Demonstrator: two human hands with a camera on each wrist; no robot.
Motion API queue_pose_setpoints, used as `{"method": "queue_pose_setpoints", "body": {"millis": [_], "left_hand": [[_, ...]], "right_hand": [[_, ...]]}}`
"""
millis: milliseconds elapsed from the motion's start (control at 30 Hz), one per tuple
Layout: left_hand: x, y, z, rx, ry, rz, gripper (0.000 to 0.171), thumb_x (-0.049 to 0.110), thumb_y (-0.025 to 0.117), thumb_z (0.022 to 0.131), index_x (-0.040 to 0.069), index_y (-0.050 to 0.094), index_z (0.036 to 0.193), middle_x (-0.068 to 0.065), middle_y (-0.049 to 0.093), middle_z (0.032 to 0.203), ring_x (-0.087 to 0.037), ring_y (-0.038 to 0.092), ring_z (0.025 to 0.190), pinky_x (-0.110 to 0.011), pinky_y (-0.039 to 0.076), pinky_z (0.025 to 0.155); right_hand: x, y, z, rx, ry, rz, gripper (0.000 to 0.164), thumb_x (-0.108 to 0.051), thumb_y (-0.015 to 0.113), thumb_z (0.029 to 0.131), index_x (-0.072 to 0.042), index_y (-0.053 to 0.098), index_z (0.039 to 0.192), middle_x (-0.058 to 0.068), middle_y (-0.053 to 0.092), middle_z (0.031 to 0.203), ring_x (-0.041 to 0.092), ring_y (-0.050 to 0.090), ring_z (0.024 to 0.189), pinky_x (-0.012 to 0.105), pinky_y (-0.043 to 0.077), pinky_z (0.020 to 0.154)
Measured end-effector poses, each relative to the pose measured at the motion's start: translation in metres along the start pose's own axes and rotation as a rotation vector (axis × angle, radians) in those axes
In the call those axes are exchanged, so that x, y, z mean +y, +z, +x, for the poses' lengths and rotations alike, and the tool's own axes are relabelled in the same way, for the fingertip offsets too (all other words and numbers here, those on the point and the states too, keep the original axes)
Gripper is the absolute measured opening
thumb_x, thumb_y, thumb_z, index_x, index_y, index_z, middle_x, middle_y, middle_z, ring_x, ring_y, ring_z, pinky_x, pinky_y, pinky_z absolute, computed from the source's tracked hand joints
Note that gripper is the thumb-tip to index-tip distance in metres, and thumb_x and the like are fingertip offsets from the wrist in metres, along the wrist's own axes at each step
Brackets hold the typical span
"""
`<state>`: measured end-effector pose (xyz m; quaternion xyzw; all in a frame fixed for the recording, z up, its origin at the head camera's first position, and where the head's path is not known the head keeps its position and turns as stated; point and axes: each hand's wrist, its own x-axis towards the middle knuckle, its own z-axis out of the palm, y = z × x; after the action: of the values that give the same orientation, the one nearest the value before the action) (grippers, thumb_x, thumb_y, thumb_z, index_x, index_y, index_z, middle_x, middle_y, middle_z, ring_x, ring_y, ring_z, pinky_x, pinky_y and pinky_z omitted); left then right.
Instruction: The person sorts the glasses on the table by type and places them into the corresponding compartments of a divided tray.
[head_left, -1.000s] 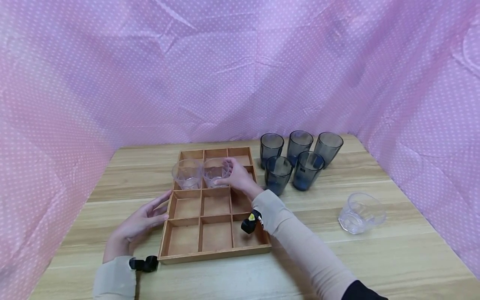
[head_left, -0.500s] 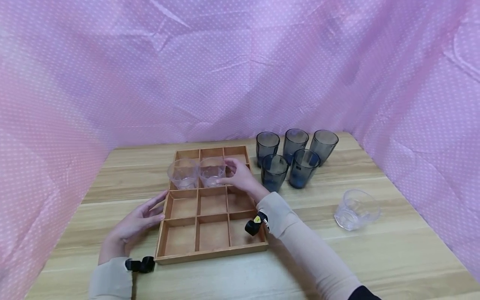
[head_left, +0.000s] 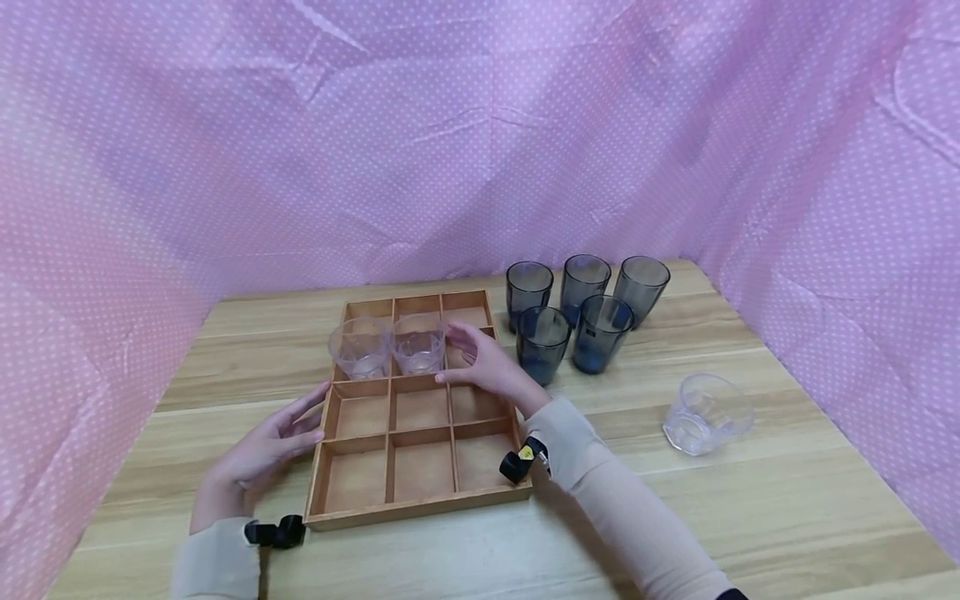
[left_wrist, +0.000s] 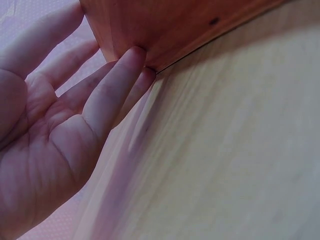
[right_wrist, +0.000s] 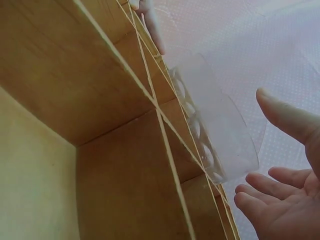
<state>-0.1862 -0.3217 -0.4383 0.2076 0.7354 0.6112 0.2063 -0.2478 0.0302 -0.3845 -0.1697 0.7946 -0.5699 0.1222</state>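
My right hand (head_left: 491, 365) is beside a clear drinking glass (head_left: 418, 350), fingers spread and apart from it. In the right wrist view, a gap shows between the thumb (right_wrist: 285, 112) and the glass (right_wrist: 220, 130). The glass stands in the middle compartment of the second row from the back of a wooden divided tray (head_left: 423, 502). A second clear glass (head_left: 362, 354) occupies the compartment to its left. My left hand (head_left: 258, 450) touches the tray's left outer wall with extended fingers; the left wrist view shows the fingertips (left_wrist: 132, 55) against the wood.
Several smoked grey-blue glasses (head_left: 542, 346) are grouped right of the tray's back end. Another clear glass (head_left: 701, 421) is on the table (head_left: 637, 467) farther right. A pink dotted cloth (head_left: 420, 167) hangs behind and at both sides.
My right hand has let go of the middle clear glass and drawn back slightly to the right. My left hand stays at the tray's side. The head view has shifted a little.
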Motion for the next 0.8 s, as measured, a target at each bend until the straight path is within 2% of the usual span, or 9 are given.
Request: {"method": "queue_pose_setpoints", "body": {"millis": [333,567,800], "left_hand": [[-0.001,0.000,0.000,-0.005,0.005,-0.022,0.074,0.001,0.051,0.097,0.006,0.006,0.156,-0.031,-0.012,0.155,0.018,0.038,0.124,-0.010,0.041,0.098],[0.001,0.003,0.000,-0.047,0.069,-0.068,0.073,-0.002,0.048,0.097,0.001,0.003,0.154,-0.034,-0.016,0.151,0.013,0.039,0.127,-0.012,0.043,0.099],[-0.002,0.000,-0.001,-0.002,0.019,0.018,0.074,0.002,0.051,0.097,0.004,0.006,0.155,-0.032,-0.010,0.155,0.018,0.037,0.124,-0.010,0.042,0.097]], "right_hand": [[-0.002,-0.001,-0.020,-0.048,-0.011,0.011,0.079,-0.003,0.075,0.082,0.001,0.032,0.148,0.019,0.039,0.152,0.033,0.036,0.142,0.042,0.033,0.116],[-0.007,-0.003,-0.034,-0.091,-0.016,0.064,0.080,-0.003,0.075,0.082,0.002,0.031,0.148,0.020,0.034,0.155,0.034,0.033,0.143,0.043,0.031,0.117],[-0.006,-0.012,-0.050,-0.083,-0.009,0.014,0.077,-0.010,0.078,0.081,-0.005,0.038,0.147,0.014,0.038,0.154,0.028,0.035,0.143,0.044,0.030,0.118]]}}
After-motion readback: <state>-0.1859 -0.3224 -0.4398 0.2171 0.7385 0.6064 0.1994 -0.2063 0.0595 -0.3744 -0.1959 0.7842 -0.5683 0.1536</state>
